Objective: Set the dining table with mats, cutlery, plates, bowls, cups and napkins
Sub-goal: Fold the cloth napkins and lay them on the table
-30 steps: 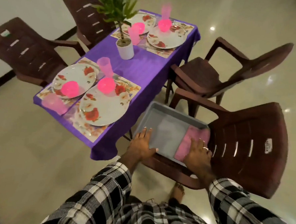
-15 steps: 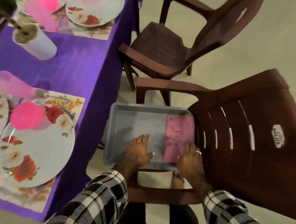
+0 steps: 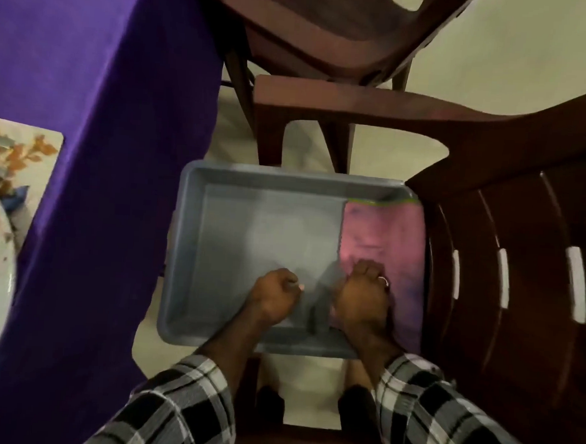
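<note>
1. Left hand [image 3: 275, 294] is curled into a fist in the tray [image 3: 253, 181], apparently holding nothing.
2. Right hand [image 3: 362, 294] curls over the napkins' [image 3: 383, 237] near edge; whether it pinches them, I cannot tell.
3. The napkins lie stacked at the tray's right end; soft and light, probably best pinched at that edge.
4. The table [image 3: 88, 72] lies left.

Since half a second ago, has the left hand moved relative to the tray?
Yes. The left hand slid rightward across the grey tray toward the pink napkins, fingers now curled.

Both hands' fingers have curled: left hand [image 3: 275, 294] fisted in the tray [image 3: 194, 250], right hand [image 3: 362, 294] on the napkin [image 3: 383, 234].
</note>
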{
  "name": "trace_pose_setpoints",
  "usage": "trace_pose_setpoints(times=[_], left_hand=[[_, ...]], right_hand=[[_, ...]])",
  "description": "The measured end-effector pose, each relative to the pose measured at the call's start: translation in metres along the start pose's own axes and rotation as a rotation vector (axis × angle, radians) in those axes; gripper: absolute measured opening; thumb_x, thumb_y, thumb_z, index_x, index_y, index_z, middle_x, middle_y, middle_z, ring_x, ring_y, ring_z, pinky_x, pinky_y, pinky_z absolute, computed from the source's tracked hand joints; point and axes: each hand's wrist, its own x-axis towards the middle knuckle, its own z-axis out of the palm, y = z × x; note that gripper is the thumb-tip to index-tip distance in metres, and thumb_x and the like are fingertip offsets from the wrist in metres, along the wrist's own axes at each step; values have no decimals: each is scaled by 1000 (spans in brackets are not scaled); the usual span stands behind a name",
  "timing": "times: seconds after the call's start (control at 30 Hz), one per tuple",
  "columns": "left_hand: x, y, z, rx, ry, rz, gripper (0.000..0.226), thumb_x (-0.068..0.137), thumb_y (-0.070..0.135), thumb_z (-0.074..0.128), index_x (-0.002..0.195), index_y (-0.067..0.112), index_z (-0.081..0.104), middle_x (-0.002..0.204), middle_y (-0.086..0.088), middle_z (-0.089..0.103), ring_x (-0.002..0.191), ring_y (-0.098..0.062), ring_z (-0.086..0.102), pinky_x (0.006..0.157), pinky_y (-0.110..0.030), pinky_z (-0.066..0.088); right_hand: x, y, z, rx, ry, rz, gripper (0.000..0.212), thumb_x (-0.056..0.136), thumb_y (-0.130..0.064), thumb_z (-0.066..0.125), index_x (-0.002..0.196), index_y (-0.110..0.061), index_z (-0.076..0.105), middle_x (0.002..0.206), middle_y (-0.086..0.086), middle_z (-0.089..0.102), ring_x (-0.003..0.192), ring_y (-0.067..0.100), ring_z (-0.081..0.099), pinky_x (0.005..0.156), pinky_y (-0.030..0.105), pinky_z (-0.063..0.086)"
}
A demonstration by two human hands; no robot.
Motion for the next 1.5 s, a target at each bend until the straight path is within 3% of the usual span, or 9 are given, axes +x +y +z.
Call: trace_pose_setpoints(times=[0.17, 0.3, 0.37, 0.5, 0.77, 0.93, 1.23, 1.37, 1.5], left_hand=[[-4, 12, 23, -115, -5, 1, 34, 80, 54, 73, 100, 27, 75, 97, -1, 79, 93, -26, 77, 92, -39, 62], [-26, 56, 32, -385, -32, 8, 8, 100, 19, 73, 107, 16, 76, 91, -1, 74, 86, -22, 68, 77, -34, 57], [-31, 73, 33, -582, -110, -20, 12, 104, 17, 68, 114, 13, 73, 99, -3, 78, 91, -25, 73, 75, -34, 58], [-35, 94, 26, -618, -189, 32, 30, 103, 30, 70, 122, 7, 70, 106, -10, 81, 90, -30, 78, 76, -38, 62], [-36, 92, 28, -519, -204, 30, 30, 97, 37, 78, 110, 10, 78, 102, -8, 82, 84, -19, 76, 73, -34, 63], [-36, 88, 31, -522, -210, 38, 33, 100, 37, 75, 111, 6, 75, 101, -9, 82, 85, -24, 78, 77, -40, 66], [-34, 85, 34, -567, -218, 79, 27, 102, 30, 72, 111, 4, 75, 101, -13, 80, 87, -26, 77, 74, -36, 64], [-32, 84, 35, -597, -178, 92, 17, 103, 19, 71, 107, 4, 79, 96, -12, 79, 80, -22, 73, 71, -33, 64], [-26, 77, 37, -561, -126, 101, 11, 100, 11, 72, 92, 15, 77, 81, -8, 72, 75, -25, 62, 76, -41, 55]], right_hand=[[16, 34, -1, 423, 137, -102, 19, 87, -11, 51, 84, -4, 69, 79, 21, 68, 69, 38, 66, 62, 41, 52], [26, 42, -42, 1099, -169, 177, 17, 95, 2, 65, 83, -8, 71, 81, 13, 70, 73, 24, 61, 64, 28, 52], [28, 49, -50, 1248, -266, 249, 17, 94, 7, 65, 91, -7, 74, 94, 18, 74, 84, 29, 68, 83, 33, 59], [20, 59, -51, 1281, -306, 271, 18, 94, 6, 63, 93, -6, 76, 101, 23, 77, 102, 47, 72, 97, 57, 59], [7, 53, -51, 1450, -306, 325, 14, 100, 4, 61, 100, -6, 71, 97, 7, 72, 85, 20, 69, 83, 31, 59], [3, 54, -47, 1439, -296, 301, 15, 92, 2, 72, 96, -12, 75, 107, 11, 77, 98, 31, 73, 92, 39, 60], [0, 53, -45, 1478, -259, 230, 26, 92, 13, 65, 88, -13, 70, 80, -1, 77, 83, 19, 69, 72, 22, 55], [-1, 52, -46, 1582, -292, 275, 10, 97, -6, 69, 100, -9, 78, 102, 15, 79, 100, 30, 74, 89, 38, 59], [-6, 52, -49, 1569, -289, 244, 10, 91, -4, 76, 99, -8, 79, 98, 10, 81, 94, 24, 75, 91, 38, 60]])
